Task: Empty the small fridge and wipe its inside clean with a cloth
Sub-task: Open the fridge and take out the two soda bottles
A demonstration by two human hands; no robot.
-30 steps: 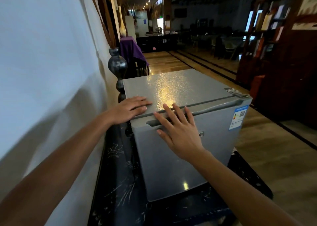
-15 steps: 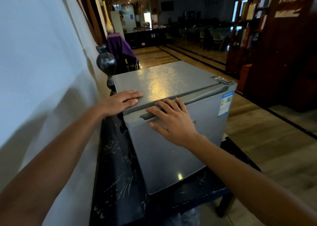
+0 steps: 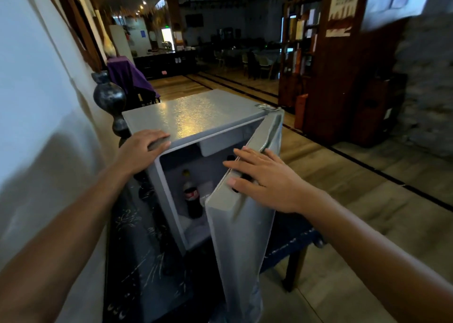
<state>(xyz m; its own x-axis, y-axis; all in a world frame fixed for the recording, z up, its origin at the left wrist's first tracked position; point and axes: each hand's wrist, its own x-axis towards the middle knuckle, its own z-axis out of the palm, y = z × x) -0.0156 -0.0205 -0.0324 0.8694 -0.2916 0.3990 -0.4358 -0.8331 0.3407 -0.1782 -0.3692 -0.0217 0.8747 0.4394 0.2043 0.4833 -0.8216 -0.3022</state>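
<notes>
Fridge [image 3: 196,116] sits on the dark counter [image 3: 137,261] with its door [image 3: 235,224] swung partway out; my right hand [image 3: 264,180] is nearest the opening, its grip spread flat over the door's top edge, fingers straight. Left of the door, my left hand [image 3: 144,146] lies flat on the fridge's top corner. Deeper inside, left of the door, a cola bottle [image 3: 192,197] stands upright, nearer my right.

Silver-grey small metal fridge [image 3: 193,114] with pebbled sheen on top, pale grey inside. Dark cola bottle [image 3: 192,197] with red label. Black table [image 3: 137,261] streaked with pale scratch-like marks. Purple cloth [image 3: 127,76] beyond.
</notes>
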